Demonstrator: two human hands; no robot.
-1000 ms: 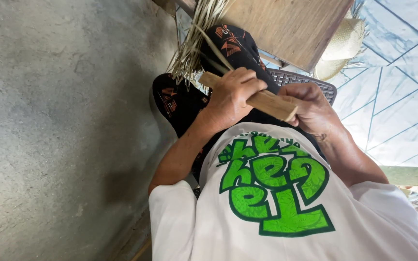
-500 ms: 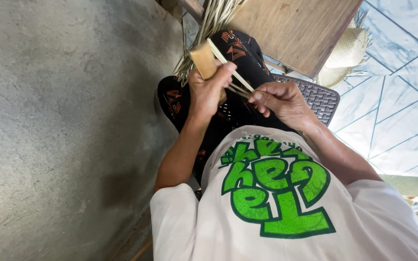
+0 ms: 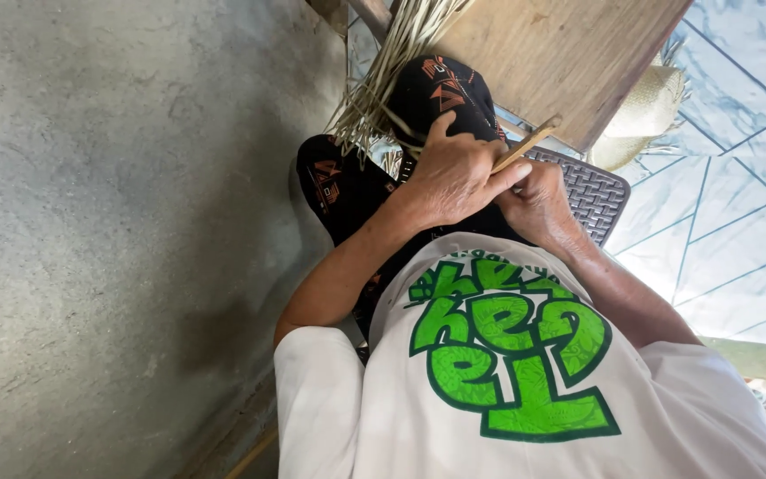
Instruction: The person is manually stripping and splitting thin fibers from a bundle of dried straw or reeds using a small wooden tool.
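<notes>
The person's left hand and right hand meet over the lap, and both close on one thin, pale strip of cane or bamboo. The left grip is clamped on the strip's lower part, fingers curled over it and the thumb spread out to the far side; the right grip is pressed in just behind and beneath the left, fingers folded together around the same strip, though how much of the strip it covers cannot be told. The free end of the strip sticks up and away from the grips, slanting toward the edge of a wooden board that lies beyond them.

Just past the left grip, on the far side of the knuckles, a bundle of dry straw-coloured fibres hangs down, its loose ends fanning out near the knee. Under both grips are the person's dark trousers with an orange pattern. Behind the right grip, close to the wrist, shows the woven grey seat of a plastic chair. Nearer than the grips, a white shirt with a large green print fills the lower part of the view. To the left grip's outer side runs a rough grey concrete wall; on the right grip's outer side lies a pale blue sheet with dark crossing lines.
</notes>
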